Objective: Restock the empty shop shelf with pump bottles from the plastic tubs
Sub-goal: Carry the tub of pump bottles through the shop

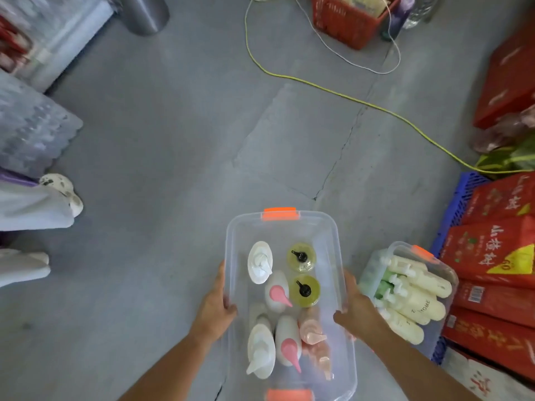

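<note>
Both hands, left hand [215,303] and right hand [351,306], grip opposite rims of the plastic tub [330,227], fingers curled, keeping the pump bottles [304,290] level for carrying.

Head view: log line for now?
left hand: grips clear tub left rim | right hand: grips right rim | pump bottles: inside | second tub: at right

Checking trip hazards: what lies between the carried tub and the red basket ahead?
Head view: only grey floor between the tub and the red basket, crossed by a yellow cord and a white cord.
</note>
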